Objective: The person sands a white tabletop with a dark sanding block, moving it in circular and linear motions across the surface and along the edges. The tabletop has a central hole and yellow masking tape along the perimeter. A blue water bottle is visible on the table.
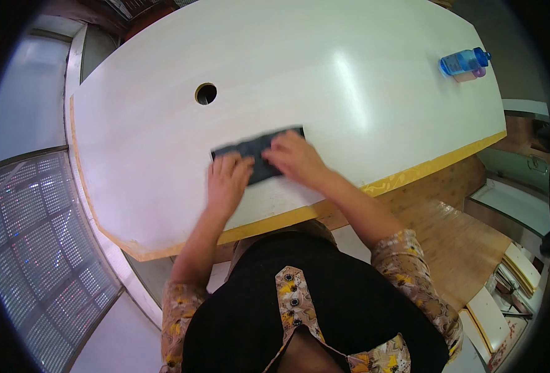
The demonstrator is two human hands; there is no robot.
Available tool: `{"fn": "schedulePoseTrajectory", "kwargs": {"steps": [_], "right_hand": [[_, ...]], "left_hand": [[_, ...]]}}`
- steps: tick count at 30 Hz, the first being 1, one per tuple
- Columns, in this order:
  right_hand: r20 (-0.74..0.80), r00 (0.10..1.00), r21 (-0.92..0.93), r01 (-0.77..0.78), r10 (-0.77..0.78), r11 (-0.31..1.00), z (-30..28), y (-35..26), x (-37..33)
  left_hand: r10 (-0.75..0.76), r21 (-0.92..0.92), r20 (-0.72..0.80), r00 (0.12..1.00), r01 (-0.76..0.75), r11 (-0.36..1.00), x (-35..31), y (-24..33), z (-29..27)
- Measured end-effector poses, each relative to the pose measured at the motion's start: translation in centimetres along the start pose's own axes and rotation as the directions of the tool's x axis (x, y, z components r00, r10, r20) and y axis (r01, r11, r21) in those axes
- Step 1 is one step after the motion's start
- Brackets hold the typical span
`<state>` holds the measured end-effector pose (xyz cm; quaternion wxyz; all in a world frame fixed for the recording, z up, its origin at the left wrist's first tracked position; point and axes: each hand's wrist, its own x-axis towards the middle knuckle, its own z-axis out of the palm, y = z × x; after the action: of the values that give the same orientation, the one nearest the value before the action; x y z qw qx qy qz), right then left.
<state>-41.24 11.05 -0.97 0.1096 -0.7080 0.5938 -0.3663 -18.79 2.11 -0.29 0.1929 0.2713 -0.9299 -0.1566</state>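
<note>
A dark grey folded cloth (263,169) lies on the white tabletop, near its front edge. My left hand (226,180) is on the left part of the cloth, fingers bent and closed on it. My right hand (295,158) reaches in from the right, its bent fingers closed on the upper right part. Slight motion blur softens the fingertips of both hands. Part of the cloth is hidden beneath the fingers.
The large white table (144,143) has yellow-brown tape along its edges. A round hole (206,94) pierces it beyond my left hand. A blue bottle (464,61) and a small pinkish item (469,76) are at the far right. A wooden surface (442,230) lies lower right.
</note>
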Motion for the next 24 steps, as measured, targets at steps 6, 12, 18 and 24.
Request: {"fn": "schedulePoseTrajectory", "kwargs": {"steps": [6,12,18,24], "right_hand": [[-0.133,0.98,-0.056,-0.158,0.15,0.986,0.5,2.7,4.7],[0.093,0.994,0.054,-0.057,0.052,0.997,0.8,-3.3,-2.0],[0.168,0.985,0.12,-0.055,0.034,0.991,0.4,-9.2,-8.3],[-0.046,0.971,-0.094,-0.238,0.235,0.967,-2.4,-5.5,-8.3]], "left_hand": [[0.023,-0.067,-0.042,0.999,-0.025,0.997,7.5,-3.7,0.8],[0.02,-0.172,0.133,0.991,0.004,0.985,-1.9,-0.7,-1.4],[0.028,-0.204,0.244,0.969,0.023,0.979,-9.5,4.3,-3.8],[0.121,-0.223,0.096,0.988,-0.097,0.97,-3.1,5.8,0.6]]}}
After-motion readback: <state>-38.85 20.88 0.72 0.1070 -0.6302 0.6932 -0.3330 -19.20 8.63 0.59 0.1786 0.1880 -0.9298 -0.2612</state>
